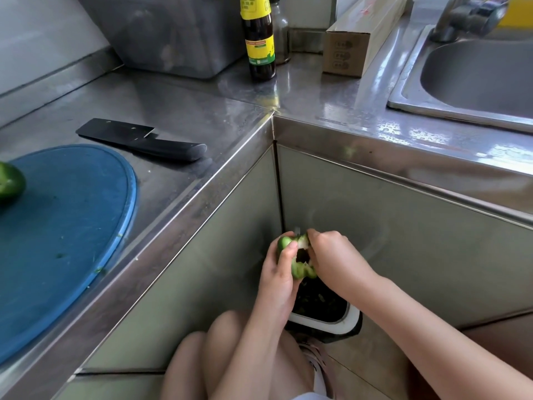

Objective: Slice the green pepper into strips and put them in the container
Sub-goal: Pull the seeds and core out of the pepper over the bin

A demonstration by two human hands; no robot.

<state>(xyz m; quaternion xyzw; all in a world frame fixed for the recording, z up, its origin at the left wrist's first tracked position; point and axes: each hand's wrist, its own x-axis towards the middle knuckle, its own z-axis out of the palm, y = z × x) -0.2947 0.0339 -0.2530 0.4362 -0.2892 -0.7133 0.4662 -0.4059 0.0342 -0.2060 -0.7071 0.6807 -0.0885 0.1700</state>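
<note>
While the fingertips of the right hand (331,255) were buried out of sight in the hollow of a green pepper (301,271), the person, knees bent, held the vegetable low in front of the cabinet doors at the corner of a steel counter (187,105), directly above a waste bin (350,316). Hands and forearms hid much of the bin, and its dark contents could not be made out. The right hand's fingers curled into the opened pepper beside its pale core, wrist bent downward. The left hand (278,272) wrapped the pepper from the other side, thumb pressed across the green skin and fingers closed behind it. Up on the counter, a second pepper piece (10,181) sat on a blue cutting board (66,226), both cut off by the left edge. A black cleaver (138,140) lay flat beside the board, handle toward the counter's edge. Farther back stood a dark sauce bottle (259,44), its top cropped, next to a blurred grey tub (173,39), whose contents could not be seen. A sink (461,76) ran off the right edge.
</note>
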